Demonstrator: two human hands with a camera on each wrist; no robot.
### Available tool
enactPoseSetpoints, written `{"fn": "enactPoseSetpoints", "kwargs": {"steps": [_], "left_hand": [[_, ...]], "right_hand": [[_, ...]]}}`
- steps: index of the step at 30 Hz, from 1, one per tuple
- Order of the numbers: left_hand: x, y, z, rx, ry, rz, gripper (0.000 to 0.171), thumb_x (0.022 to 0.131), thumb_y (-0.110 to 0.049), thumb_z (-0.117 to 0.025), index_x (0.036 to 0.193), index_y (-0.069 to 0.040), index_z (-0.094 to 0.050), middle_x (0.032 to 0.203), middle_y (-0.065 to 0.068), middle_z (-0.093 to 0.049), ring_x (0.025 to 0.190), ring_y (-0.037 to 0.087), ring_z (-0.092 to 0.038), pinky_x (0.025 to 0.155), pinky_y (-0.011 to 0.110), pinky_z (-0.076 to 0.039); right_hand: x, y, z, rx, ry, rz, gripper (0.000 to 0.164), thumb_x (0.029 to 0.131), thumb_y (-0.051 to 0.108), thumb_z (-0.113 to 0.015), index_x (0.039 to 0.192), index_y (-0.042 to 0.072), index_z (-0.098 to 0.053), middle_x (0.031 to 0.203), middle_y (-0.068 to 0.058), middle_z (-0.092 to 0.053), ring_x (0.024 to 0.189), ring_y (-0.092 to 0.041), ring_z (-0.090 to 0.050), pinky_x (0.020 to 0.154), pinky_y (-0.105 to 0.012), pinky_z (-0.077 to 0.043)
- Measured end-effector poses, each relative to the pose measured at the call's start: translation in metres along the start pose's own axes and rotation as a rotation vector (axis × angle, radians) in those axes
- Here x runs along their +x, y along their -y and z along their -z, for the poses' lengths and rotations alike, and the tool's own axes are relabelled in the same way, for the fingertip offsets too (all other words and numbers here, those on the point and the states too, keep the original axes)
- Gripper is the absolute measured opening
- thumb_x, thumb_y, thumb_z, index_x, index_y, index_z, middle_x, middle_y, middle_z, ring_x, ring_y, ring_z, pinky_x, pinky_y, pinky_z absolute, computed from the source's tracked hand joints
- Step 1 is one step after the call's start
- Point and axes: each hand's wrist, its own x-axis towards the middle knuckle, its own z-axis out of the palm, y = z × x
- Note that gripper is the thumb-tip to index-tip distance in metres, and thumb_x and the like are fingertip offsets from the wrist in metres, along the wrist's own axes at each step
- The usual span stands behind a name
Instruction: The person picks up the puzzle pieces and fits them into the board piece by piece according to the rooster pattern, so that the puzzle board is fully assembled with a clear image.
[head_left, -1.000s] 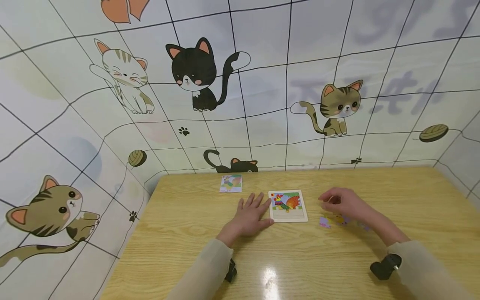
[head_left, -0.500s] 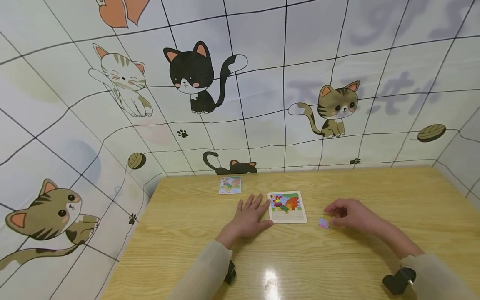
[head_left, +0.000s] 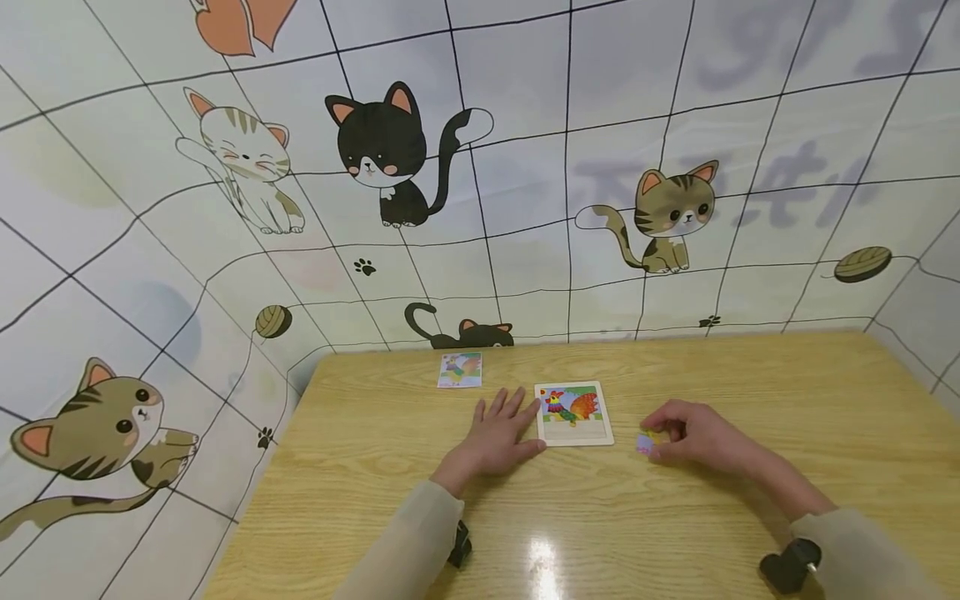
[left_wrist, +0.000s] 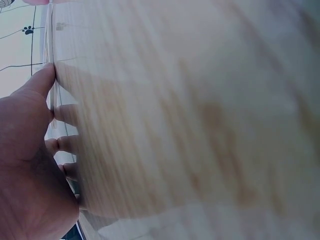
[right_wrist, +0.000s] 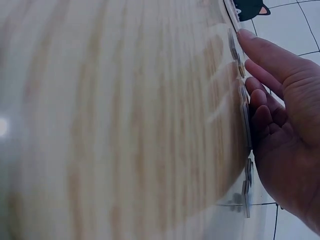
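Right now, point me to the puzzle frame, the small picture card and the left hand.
puzzle frame (head_left: 579,431): head view, on the bare strip near its lower edge.
picture card (head_left: 460,371): head view, middle of its printed face.
left hand (head_left: 497,439): head view, on the back of the hand.

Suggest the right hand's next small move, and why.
Probably pinch the lilac puzzle piece with the right hand and lift it toward the puzzle tray: the tray's lower strip is unfilled, the piece lies at that hand's thumb and forefinger, and the left hand rests beside the tray's left edge.
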Motion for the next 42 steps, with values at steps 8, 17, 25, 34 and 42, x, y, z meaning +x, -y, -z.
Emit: {"fn": "enactPoseSetpoints", "kwargs": {"steps": [8, 17, 25, 34, 42], "left_hand": [[0.001, 0.000, 0.000, 0.003, -0.002, 0.005, 0.071, 0.105, -0.053, -0.050, 0.164, -0.022, -0.027, 0.171, 0.008, -0.012, 0.157, 0.033, -0.002, 0.120, 0.062, -0.002], [0.000, 0.001, 0.000, 0.002, 0.001, 0.009, 0.071, 0.105, -0.053, -0.050, 0.164, -0.022, -0.027, 0.171, 0.007, -0.012, 0.157, 0.033, -0.002, 0.121, 0.062, -0.002], [0.000, 0.001, 0.000, 0.017, 0.007, 0.004, 0.070, 0.106, -0.053, -0.049, 0.165, -0.023, -0.026, 0.172, 0.007, -0.011, 0.157, 0.034, -0.002, 0.120, 0.063, -0.003], [0.000, -0.002, 0.002, 0.027, 0.020, 0.008, 0.070, 0.106, -0.052, -0.049, 0.165, -0.022, -0.026, 0.171, 0.007, -0.011, 0.157, 0.034, -0.002, 0.120, 0.063, -0.003], [0.001, -0.001, 0.000, 0.027, 0.014, 0.008, 0.071, 0.106, -0.054, -0.049, 0.165, -0.023, -0.026, 0.172, 0.007, -0.011, 0.157, 0.033, -0.002, 0.121, 0.062, -0.003]], "right_hand": [[0.000, 0.000, 0.000, -0.077, -0.045, 0.017, 0.036, 0.082, 0.022, -0.089, 0.110, 0.005, -0.073, 0.085, 0.000, -0.056, 0.073, -0.006, -0.049, 0.063, -0.026, -0.044], [0.001, 0.001, 0.000, -0.069, -0.019, 0.014, 0.034, 0.083, 0.021, -0.088, 0.108, 0.006, -0.071, 0.086, -0.001, -0.055, 0.075, -0.008, -0.048, 0.064, -0.026, -0.043], [0.004, 0.008, 0.000, 0.008, 0.048, -0.017, 0.034, 0.083, 0.014, -0.087, 0.106, 0.008, -0.062, 0.085, -0.003, -0.054, 0.075, -0.011, -0.049, 0.063, -0.026, -0.043], [0.012, 0.020, 0.007, -0.036, 0.069, -0.009, 0.023, 0.083, 0.000, -0.079, 0.097, 0.009, -0.063, 0.084, 0.000, -0.059, 0.074, -0.010, -0.052, 0.063, -0.027, -0.046], [0.021, 0.032, 0.004, -0.039, 0.034, 0.023, 0.014, 0.090, 0.001, -0.075, 0.096, 0.009, -0.065, 0.081, 0.002, -0.059, 0.070, -0.010, -0.051, 0.058, -0.027, -0.045]]}}
